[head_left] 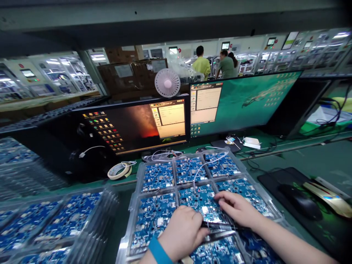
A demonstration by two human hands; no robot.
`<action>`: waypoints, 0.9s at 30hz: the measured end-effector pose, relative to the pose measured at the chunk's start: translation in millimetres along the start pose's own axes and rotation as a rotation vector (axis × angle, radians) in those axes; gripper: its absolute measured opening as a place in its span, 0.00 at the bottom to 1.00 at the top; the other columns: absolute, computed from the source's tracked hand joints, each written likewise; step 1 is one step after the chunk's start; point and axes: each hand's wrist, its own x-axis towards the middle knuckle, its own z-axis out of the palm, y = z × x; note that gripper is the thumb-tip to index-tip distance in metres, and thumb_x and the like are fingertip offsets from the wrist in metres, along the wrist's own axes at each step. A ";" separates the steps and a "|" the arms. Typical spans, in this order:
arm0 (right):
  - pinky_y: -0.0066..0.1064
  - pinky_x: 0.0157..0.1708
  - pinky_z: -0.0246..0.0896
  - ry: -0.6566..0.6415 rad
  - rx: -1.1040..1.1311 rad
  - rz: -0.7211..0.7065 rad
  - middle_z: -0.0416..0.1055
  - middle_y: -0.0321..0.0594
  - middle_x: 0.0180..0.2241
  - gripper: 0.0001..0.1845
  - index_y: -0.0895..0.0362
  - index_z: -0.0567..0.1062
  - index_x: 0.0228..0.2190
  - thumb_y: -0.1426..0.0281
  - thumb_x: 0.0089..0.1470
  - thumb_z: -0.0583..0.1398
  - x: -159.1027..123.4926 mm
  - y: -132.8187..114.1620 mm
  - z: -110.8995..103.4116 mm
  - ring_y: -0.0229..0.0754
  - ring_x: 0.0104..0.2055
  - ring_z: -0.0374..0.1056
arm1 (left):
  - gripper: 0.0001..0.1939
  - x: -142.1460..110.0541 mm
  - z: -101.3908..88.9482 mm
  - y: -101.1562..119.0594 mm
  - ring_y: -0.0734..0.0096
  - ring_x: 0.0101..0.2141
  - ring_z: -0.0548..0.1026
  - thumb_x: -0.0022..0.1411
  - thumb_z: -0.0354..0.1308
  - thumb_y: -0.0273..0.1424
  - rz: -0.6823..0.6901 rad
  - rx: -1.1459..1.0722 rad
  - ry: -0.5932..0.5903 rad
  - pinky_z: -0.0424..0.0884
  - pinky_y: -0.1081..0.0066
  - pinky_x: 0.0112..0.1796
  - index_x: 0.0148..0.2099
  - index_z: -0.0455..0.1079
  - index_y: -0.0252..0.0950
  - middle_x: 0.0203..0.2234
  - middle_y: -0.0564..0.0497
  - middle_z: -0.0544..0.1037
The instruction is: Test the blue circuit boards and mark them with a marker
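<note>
While most of its neighbours just sit there, the blue circuit board (pixel 196 200) in the middle compartment of the clear plastic tray (pixel 133 209) has a thin white cable (pixel 200 170) curving down to its top end. It's a flat rectangle, all bumpy with tiny silver and white parts. The left hand (pixel 183 231), blue band at the wrist, is curled over the lower edge, thumb and finger pinching a slim, smooth black tool (pixel 217 225). The right hand (pixel 238 209) has its fingers bent at the board's right edge; can't tell if they're gripping anything.

More boards fill the other compartments, and ribbed-looking stacked trays (pixel 96 223) stand to the left. Behind the tray there's a ring of cream tape (pixel 126 171) and two glossy flat monitors, one reddish (pixel 134 126), one teal (pixel 242 101), with a round white fan (pixel 167 83) above. Over right, a rounded black mouse (pixel 299 201) sits on a dark mat (pixel 271 179).
</note>
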 end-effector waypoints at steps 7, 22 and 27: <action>0.27 0.31 0.57 0.001 0.023 -0.004 0.68 0.36 0.27 0.14 0.57 0.69 0.37 0.65 0.50 0.50 1.2 1.0 0.6 0.36 0.30 0.63 | 0.10 0.1 -1.6 0.2 0.67 0.30 0.65 0.56 0.52 0.37 -0.001 -0.010 0.000 0.61 0.67 0.32 0.32 0.61 0.35 0.27 0.52 0.70; 0.28 0.32 0.58 0.005 0.066 0.022 0.69 0.35 0.26 0.14 0.57 0.69 0.36 0.65 0.50 0.50 1.0 2.7 0.9 0.36 0.30 0.64 | 0.10 0.4 -1.1 0.8 0.67 0.29 0.65 0.56 0.52 0.37 -0.003 0.020 -0.004 0.61 0.67 0.32 0.31 0.60 0.36 0.26 0.52 0.69; 0.27 0.32 0.58 -0.006 0.067 0.014 0.69 0.35 0.26 0.14 0.57 0.68 0.36 0.65 0.51 0.50 0.8 3.6 1.0 0.36 0.30 0.64 | 0.10 0.1 -0.4 0.3 0.67 0.29 0.66 0.55 0.53 0.38 -0.005 0.027 0.005 0.61 0.67 0.32 0.31 0.60 0.35 0.26 0.52 0.70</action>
